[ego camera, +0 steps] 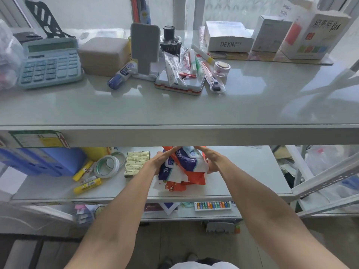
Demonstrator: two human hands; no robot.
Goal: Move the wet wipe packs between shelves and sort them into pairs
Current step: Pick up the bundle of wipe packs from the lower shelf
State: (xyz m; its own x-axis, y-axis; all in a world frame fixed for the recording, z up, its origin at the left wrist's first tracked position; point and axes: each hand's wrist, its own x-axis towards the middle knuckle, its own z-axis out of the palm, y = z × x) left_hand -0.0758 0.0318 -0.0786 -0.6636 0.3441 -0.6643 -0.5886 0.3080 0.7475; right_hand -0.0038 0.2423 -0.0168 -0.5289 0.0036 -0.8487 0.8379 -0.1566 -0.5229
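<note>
Head view: both hands' grip, left hand (157,162) and right hand (210,161), closed around wet wipe packs (182,167) on glossy middle shelf (252,171).

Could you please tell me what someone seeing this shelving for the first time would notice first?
Most striking is the heap of orange, white and blue wet wipe packs on the middle shelf, gripped from both sides by the left hand and right hand. Above, the cluttered top shelf shows a blue calculator at the left.
</note>
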